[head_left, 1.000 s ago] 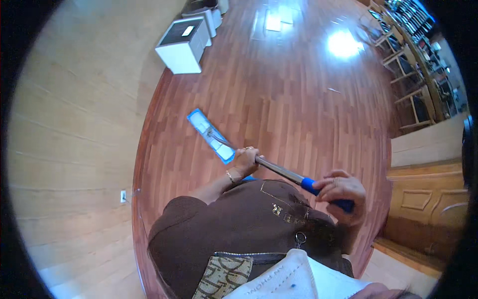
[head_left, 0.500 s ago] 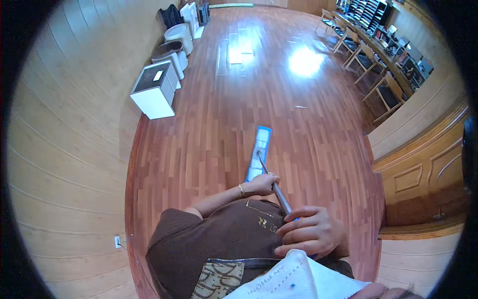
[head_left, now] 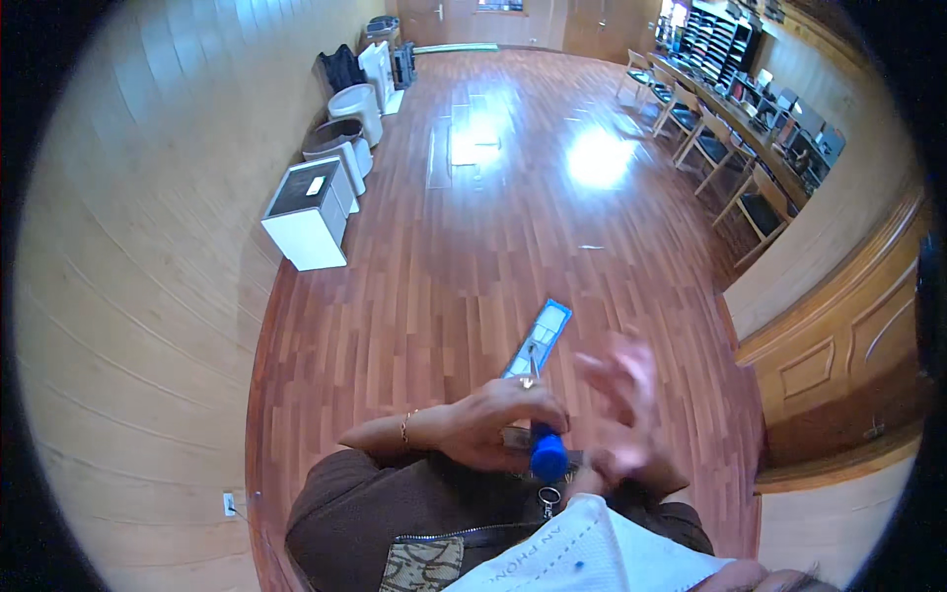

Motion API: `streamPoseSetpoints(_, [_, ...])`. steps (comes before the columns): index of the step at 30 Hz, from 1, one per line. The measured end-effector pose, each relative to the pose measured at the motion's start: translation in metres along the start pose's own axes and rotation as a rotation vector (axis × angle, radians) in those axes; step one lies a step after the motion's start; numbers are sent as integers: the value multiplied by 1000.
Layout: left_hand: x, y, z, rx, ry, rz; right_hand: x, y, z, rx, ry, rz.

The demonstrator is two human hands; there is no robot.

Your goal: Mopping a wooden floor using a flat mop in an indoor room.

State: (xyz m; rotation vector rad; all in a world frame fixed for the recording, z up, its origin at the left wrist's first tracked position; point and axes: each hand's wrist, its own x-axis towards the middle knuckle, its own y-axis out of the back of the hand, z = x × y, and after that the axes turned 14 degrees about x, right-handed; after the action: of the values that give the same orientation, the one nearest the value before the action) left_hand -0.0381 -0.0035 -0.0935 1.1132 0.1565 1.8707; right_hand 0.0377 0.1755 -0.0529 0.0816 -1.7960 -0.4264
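A flat mop with a blue-edged white head [head_left: 542, 337] rests on the wooden floor ahead of me. Its handle rises toward me and ends in a blue grip [head_left: 548, 459]. My left hand [head_left: 503, 419], with a ring and a gold bracelet, is wrapped round the handle near that end. Off the handle, just to the right, my right hand [head_left: 621, 400] is raised; it is smeared by motion, with fingers that look spread and nothing visible in them. Most of the handle is hidden behind the left hand.
Along the left wall stand a white cabinet [head_left: 306, 212] with a dark top and several bins [head_left: 335, 138]. Chairs [head_left: 760, 212] line a long desk [head_left: 745, 128] at the right. A wooden door [head_left: 838, 345] is nearer on the right. Light glares off the floor [head_left: 434, 237].
My right hand has let go of the handle and moved up. The left hand has shifted to the handle's upper end. The mop head has turned clockwise and the handle stands more upright.
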Motion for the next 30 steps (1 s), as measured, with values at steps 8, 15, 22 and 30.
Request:
streamPoseSetpoints(8, [-3,-8,0,55,-141,385,-25,0,9,530,251,127])
streamPoseSetpoints(15, [1,1,-1,70,-154,429,-29,-3,10,1129,285,7])
streamPoseSetpoints(22, [-6,3,-8,-26,-195,478,-32,-1,8,1657,285,-110])
streamPoseSetpoints(30, [-1,5,-12,-46,-217,492,-27,2,-2,2239,252,-260])
